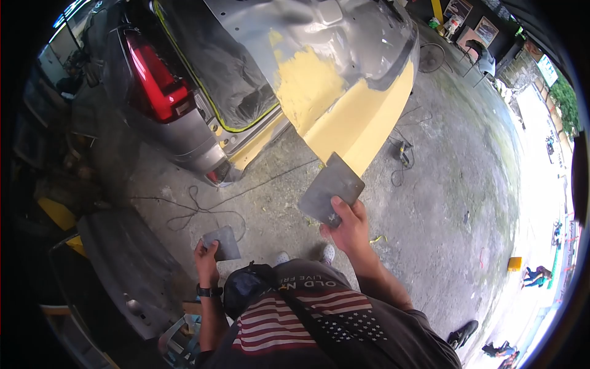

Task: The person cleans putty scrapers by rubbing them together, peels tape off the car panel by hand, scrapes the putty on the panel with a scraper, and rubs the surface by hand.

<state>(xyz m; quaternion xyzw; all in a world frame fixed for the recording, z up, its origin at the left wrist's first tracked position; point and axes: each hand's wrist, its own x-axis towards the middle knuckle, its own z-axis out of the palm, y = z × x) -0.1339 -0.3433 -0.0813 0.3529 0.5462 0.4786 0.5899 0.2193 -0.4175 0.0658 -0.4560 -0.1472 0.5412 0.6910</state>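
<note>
My right hand (349, 224) is closed around a dark grey, flat, square body filler spreader (330, 190), thumb on its face. The spreader's upper corner overlaps the lower tip of a raised car panel (362, 117) coated in yellow filler; I cannot tell whether they touch. Lower and to the left, my left hand (207, 253) pinches a smaller grey spreader (222, 242) between thumb and fingers, apart from the car. A patch of yellow filler (307, 77) with uneven edges spreads over the panel's bare grey metal.
The car's rear has a red tail light (157, 80) and an opening covered with dark plastic (227, 74). A cable (203, 209) loops over the concrete floor. A dark detached panel (129, 264) leans at left. Another person's shoe (464, 334) shows lower right.
</note>
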